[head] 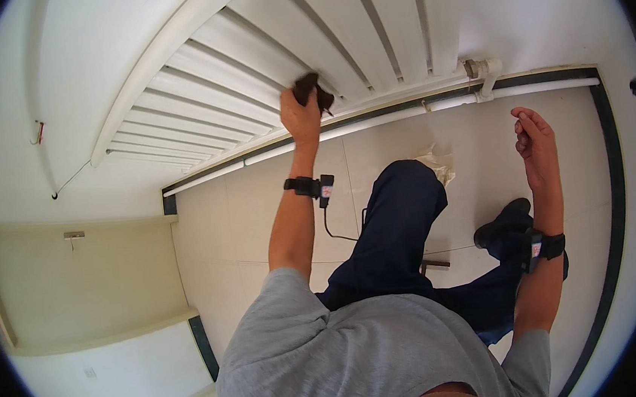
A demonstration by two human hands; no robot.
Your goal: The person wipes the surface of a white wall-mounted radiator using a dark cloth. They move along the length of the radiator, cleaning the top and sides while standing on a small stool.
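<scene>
With its fingers around a dark brown cloth (pixel 305 89), my left hand (pixel 300 116) presses against the lower part of a white panel radiator (pixel 261 70). The cloth is bunched and covers part of the slats. My right hand (pixel 536 137) hangs in the air to the right, below the radiator's pipe fitting, with fingers loosely curled and apart; nothing shows in it. A black strap with a small device sits on each wrist.
A white pipe (pixel 368 123) runs along the wall's foot, joined to the radiator by a valve elbow (pixel 486 73). Crumpled pale paper or cloth (pixel 437 165) lies on the tiled floor (pixel 251 215) beyond my knee. A thin cable hangs from the left wrist device (pixel 325 191).
</scene>
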